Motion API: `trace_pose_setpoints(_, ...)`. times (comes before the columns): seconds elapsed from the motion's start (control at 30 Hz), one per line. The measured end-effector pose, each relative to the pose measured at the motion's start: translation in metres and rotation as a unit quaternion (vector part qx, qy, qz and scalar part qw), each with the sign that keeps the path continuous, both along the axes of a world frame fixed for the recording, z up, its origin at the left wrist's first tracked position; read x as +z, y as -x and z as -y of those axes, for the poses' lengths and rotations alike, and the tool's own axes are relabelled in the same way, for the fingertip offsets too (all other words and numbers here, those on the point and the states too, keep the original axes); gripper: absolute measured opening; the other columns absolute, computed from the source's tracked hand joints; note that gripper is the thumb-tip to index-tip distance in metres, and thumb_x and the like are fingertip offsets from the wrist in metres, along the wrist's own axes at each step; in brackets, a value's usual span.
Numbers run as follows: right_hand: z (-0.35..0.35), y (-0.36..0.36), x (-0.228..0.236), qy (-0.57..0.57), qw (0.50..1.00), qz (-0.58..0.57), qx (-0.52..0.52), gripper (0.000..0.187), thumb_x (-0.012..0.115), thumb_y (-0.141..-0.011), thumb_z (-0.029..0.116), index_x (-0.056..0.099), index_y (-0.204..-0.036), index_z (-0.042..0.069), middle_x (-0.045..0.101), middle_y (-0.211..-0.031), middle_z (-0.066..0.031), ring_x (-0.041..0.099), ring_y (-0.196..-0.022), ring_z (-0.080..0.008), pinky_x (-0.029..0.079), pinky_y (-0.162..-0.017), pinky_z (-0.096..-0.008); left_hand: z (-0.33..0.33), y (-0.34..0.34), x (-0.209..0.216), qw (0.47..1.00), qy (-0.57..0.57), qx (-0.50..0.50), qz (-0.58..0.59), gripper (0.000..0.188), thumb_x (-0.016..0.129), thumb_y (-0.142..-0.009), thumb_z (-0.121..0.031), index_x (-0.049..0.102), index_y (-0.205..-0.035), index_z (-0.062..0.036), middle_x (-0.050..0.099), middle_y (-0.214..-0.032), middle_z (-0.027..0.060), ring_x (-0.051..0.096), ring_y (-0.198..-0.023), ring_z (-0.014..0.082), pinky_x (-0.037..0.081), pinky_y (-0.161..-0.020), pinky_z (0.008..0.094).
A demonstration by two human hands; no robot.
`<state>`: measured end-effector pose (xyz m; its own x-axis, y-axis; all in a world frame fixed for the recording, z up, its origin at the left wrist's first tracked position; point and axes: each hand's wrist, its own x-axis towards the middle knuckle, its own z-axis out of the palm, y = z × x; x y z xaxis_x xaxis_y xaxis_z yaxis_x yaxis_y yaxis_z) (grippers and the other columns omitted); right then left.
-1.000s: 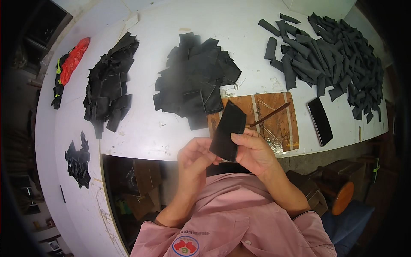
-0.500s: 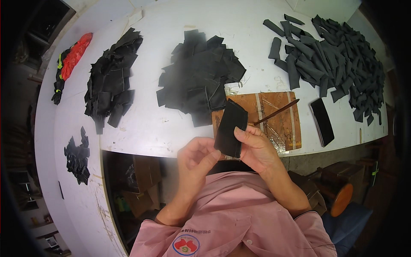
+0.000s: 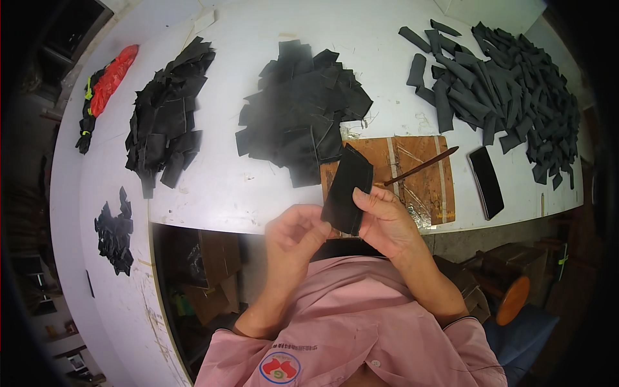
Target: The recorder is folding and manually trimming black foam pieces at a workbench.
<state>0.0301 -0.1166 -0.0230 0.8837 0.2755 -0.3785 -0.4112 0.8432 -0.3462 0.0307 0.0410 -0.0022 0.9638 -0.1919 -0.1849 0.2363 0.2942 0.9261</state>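
Over the near edge of the table I hold a flat black fabric piece (image 3: 348,187) with stitched edges, tilted upright. My right hand (image 3: 388,219) grips its right side, thumb across the front and fingers behind. At the lower left corner, my left hand (image 3: 298,235) pinches the fabric between thumb and fingertips. A thin brown stick (image 3: 422,166) slants up and right from beside my right fingers, over a brown board (image 3: 425,197) with tape strips. Whether the stick is held or rests there, I cannot tell. Beyond the fabric lies a large pile of black fabric pieces (image 3: 290,109).
Many dark rolled fabric tubes (image 3: 516,90) are heaped at the far right. A black phone (image 3: 485,183) lies right of the board. Leftward are another black fabric pile (image 3: 164,116), a smaller one (image 3: 115,233) and a red plastic bag (image 3: 116,80). A round stool (image 3: 514,301) stands below the table.
Both hands keep nearly the same hold on the fabric piece. The brown stick's far end has shifted slightly up and right; the whole view has moved a little.
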Motion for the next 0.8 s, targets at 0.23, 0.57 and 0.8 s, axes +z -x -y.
trace_pose_setpoints(0.23,0.0000,-0.0008,-0.0015,0.016,1.000,-0.005,0.004,0.019,0.055,-0.083,0.012,0.054,-0.096,-0.002,0.058,-0.094,-0.0109,0.057,-0.087,-0.0198,0.047,-0.080,-0.0399,-0.0009,-0.0006,-0.0014,1.000,0.009,-0.003,-0.006,0.014,0.056,-0.074,-0.001,0.057,-0.086,0.0055,0.061,-0.072,0.0094,0.059,-0.060,0.0134,0.046,-0.058,0.0219)
trace_pose_setpoints(0.57,0.0000,-0.0004,0.0000,0.013,1.000,-0.006,0.010,0.018,0.054,-0.083,0.011,0.055,-0.096,-0.001,0.058,-0.094,-0.0102,0.057,-0.087,-0.0193,0.046,-0.081,-0.0392,-0.0012,-0.0006,-0.0051,1.000,-0.005,0.001,-0.005,0.012,0.054,-0.075,0.000,0.057,-0.085,0.0056,0.061,-0.072,0.0094,0.058,-0.060,0.0126,0.045,-0.058,0.0214)
trace_pose_setpoints(0.8,-0.0028,-0.0006,-0.0058,0.039,0.999,-0.012,-0.003,0.016,0.054,-0.083,0.011,0.056,-0.095,0.001,0.060,-0.091,-0.0073,0.059,-0.083,-0.0166,0.049,-0.077,-0.0336,0.0040,-0.0009,0.0020,1.000,-0.021,0.011,0.005,0.014,0.059,-0.074,-0.003,0.057,-0.085,0.0041,0.061,-0.071,0.0081,0.058,-0.060,0.0108,0.045,-0.058,0.0200)
